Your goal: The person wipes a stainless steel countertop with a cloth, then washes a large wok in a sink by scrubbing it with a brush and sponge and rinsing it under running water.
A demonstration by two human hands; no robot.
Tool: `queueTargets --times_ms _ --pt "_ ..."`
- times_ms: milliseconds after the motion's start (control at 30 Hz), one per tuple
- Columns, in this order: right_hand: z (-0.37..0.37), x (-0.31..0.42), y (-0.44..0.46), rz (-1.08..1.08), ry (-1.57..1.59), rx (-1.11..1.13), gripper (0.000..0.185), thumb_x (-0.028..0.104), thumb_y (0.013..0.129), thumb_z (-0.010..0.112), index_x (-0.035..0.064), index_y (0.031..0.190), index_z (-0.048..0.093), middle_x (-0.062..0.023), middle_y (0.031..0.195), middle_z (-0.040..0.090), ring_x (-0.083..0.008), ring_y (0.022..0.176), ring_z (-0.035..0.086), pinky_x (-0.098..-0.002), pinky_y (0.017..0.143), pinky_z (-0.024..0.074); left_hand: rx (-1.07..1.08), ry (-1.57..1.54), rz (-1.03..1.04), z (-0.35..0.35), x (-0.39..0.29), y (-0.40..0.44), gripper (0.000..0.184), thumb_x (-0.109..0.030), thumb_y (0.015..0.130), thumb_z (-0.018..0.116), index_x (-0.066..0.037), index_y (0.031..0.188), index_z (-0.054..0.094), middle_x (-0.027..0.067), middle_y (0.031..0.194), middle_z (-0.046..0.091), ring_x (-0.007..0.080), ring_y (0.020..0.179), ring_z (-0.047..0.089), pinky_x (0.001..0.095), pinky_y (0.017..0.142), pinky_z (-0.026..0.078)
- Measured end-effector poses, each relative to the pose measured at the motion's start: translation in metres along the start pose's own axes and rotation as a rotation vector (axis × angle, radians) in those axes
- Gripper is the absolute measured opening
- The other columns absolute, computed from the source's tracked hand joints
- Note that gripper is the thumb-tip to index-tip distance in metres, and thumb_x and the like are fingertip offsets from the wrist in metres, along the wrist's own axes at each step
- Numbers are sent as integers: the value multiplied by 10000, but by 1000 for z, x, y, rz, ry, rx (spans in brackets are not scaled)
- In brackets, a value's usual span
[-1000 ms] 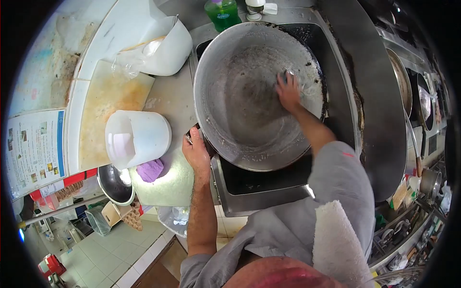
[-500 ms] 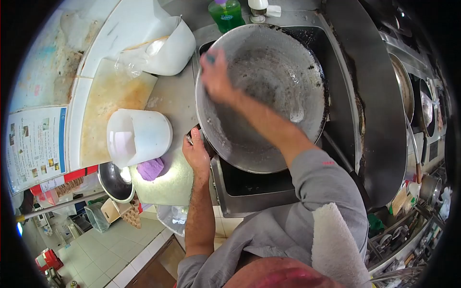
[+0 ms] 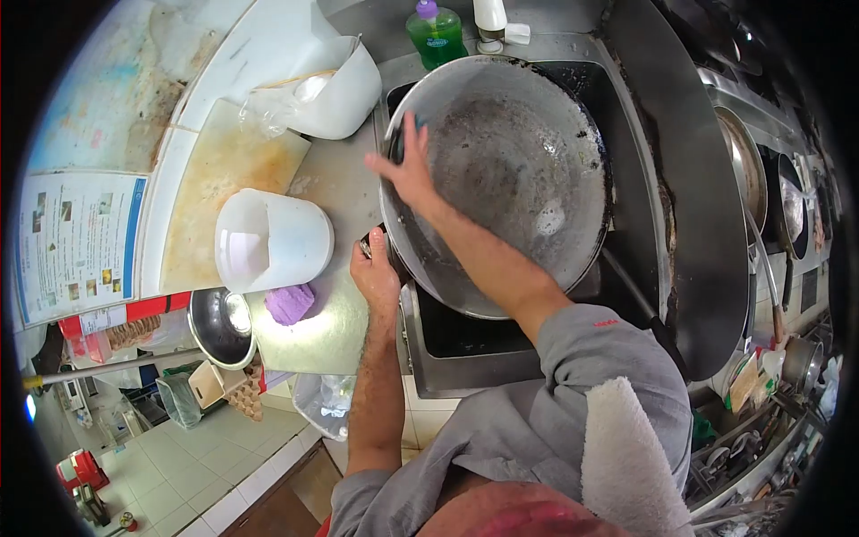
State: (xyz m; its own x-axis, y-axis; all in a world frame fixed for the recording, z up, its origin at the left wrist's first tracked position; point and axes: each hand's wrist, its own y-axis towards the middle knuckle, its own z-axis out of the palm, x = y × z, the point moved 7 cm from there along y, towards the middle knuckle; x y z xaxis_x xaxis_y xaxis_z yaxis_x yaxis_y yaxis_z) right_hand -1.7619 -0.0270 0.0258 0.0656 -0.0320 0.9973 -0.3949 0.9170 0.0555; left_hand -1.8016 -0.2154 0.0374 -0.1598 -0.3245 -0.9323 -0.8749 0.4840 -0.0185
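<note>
A large round metal pot (image 3: 501, 224) with a scuffed, dark-stained inside rests tilted over the sink (image 3: 479, 371). My left hand (image 3: 376, 277) is closed round the pot's side handle at its left edge. At the upper left rim is my right hand (image 3: 410, 170), its thumb outside the rim and its fingers inside. A small greenish thing shows behind those fingers, too hidden to name. Wet foam lies on the pot's inner right side.
Left of the pot stand a white bucket (image 3: 273, 240), a purple cloth (image 3: 290, 304) and a white container (image 3: 335, 94). A green soap bottle (image 3: 436, 38) and a tap (image 3: 490, 22) are behind it. A long dark handle (image 3: 640, 304) lies at the right.
My right hand has moved from the pot's right inner side across to its upper left rim. My left hand keeps its hold on the handle. The view has shifted slightly.
</note>
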Motion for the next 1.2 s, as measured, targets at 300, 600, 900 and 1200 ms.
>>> queueTargets --times_ms 300,600,900,1200 --pt "-31 -10 -69 658 1199 217 471 495 829 477 82 1040 557 -79 873 613 -253 758 600 -403 660 482 -292 409 490 -12 -49 -18 439 -302 776 661 -17 1060 483 109 911 484 222 865 459 382 741 375" --pt "-97 11 -110 716 859 491 713 718 790 307 85 976 578 -75 891 605 -200 798 602 -365 607 496 335 451 749 73 -115 -70 362 -319 741 668 -129 1045 615 41 1135 514 274 1071 433 411 904 317" --pt "-130 4 -127 687 696 293 603 632 836 384 82 1019 551 -110 995 571 -201 862 571 -363 652 483 538 -116 170 105 -55 -65 187 -119 744 686 -10 870 600 68 1013 587 158 918 541 269 769 446" --pt "-142 -10 -125 610 386 137 595 516 844 499 131 1273 351 -133 1200 435 -266 1108 417 -459 843 393 578 -356 43 96 -54 -67 320 -63 722 707 -20 977 520 51 878 572 119 772 553 262 647 460"
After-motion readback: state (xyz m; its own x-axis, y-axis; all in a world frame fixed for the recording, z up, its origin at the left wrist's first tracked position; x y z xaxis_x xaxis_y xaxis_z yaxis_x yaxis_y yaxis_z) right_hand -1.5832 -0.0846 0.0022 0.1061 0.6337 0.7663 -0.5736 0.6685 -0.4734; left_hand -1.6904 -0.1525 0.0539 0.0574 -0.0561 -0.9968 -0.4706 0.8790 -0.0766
